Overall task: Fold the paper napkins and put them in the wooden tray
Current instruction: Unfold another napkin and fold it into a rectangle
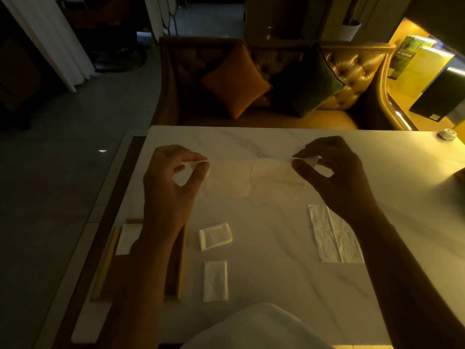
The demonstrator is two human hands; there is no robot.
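A thin white paper napkin [251, 176] is stretched open above the white table [276, 248]. My left hand [173, 182] pinches its left corner and my right hand [329, 172] pinches its right corner. Two small folded napkins [215, 235] [215, 280] lie on the table beside the wooden tray [108, 263] at the near left. One folded napkin [127, 239] lies inside the tray, partly hidden by my left forearm. An unfolded napkin [332, 233] lies flat at the right, partly under my right forearm.
A small round white object [446, 134] sits at the table's far right corner. Beyond the table stands a tufted golden sofa [352, 79] with an orange cushion [235, 81] and a dark green cushion [305, 81]. White cloth [256, 328] shows at the near edge.
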